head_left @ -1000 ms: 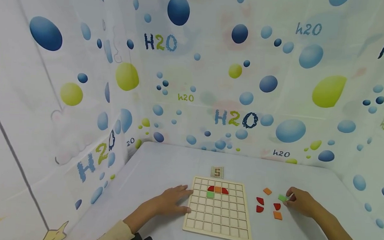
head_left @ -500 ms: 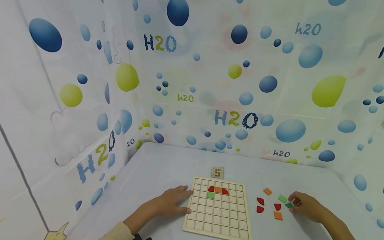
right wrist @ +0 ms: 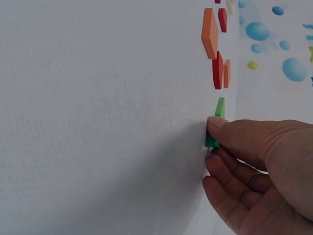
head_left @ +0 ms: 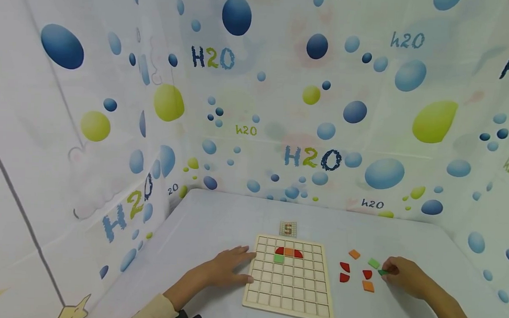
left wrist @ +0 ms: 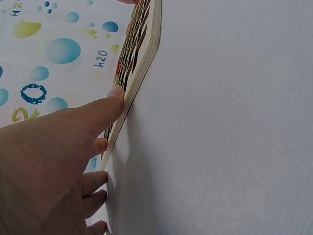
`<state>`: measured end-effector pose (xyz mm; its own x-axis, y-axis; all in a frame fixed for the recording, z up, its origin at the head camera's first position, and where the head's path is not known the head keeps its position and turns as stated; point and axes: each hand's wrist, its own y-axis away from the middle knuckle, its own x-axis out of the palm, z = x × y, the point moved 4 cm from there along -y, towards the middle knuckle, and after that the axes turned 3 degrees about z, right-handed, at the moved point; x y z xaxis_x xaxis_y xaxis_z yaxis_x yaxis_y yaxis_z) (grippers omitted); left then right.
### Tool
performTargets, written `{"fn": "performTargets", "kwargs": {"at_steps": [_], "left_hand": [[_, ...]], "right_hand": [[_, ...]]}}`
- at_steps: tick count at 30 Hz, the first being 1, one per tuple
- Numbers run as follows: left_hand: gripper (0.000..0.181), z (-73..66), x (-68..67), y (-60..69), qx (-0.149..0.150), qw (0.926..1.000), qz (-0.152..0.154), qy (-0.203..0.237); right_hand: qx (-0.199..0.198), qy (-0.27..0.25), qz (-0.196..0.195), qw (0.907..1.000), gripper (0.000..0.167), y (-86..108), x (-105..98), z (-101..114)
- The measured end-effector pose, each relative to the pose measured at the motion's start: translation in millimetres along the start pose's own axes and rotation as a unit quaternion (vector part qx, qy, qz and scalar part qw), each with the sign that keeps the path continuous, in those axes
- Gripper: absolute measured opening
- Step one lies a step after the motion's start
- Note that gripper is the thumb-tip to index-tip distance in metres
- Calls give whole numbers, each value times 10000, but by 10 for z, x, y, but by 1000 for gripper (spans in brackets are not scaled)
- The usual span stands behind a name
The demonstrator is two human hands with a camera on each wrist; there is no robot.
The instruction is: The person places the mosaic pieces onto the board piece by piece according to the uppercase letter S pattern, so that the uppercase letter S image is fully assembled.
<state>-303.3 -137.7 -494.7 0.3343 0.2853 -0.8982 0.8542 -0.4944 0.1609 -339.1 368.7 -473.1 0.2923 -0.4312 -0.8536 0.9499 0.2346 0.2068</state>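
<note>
My right hand (head_left: 406, 275) pinches a dark green tile (head_left: 383, 272) between thumb and fingers, low over the white table. In the right wrist view the same green tile (right wrist: 211, 141) shows under the thumb. A light green tile (head_left: 374, 263) lies just beyond those fingertips. The left hand (head_left: 228, 267) touches the left edge of a wooden grid board (head_left: 287, 291) with fingers extended; the left wrist view shows its thumb on the board's rim (left wrist: 142, 63). Near the board's top sit two red rounded tiles, with an orange tile (head_left: 289, 252) between them and a light green square (head_left: 278, 258) below.
Between board and right hand lie red rounded tiles (head_left: 344, 277) and orange squares (head_left: 368, 286). A small card with an S-shaped pattern (head_left: 288, 228) lies behind the board. A printed curtain (head_left: 256, 98) surrounds the table.
The right hand has left the light green tile, which stays on the table, and moved slightly nearer the body to take the dark green tile. The left hand and board look unmoved.
</note>
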Motion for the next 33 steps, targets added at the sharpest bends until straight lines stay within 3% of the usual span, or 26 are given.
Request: {"fn": "performTargets", "kwargs": {"at_steps": [6,9,13,24,33], "left_hand": [[78,-14,-6,1,22,10000,-44,-35],[78,-25,-11,4,42,10000,-55,-50],[77,-35,-18,10,47,10000,-52,-54],[77,-27,-15,15,14,10000,-34,-39],[77,-18,-10,11,-8,10000,-26,-13]], "right_hand": [[130,0,-113,9999,18,0,4,79],[-35,-15,-207,9998,17,-5,11,157],[-254,-75,-291,9992,16,-16,33,318],[-317,-334,-332,9984,16,-174,216,778],[-981,-520,-318,9933,15,-271,406,1219]]}}
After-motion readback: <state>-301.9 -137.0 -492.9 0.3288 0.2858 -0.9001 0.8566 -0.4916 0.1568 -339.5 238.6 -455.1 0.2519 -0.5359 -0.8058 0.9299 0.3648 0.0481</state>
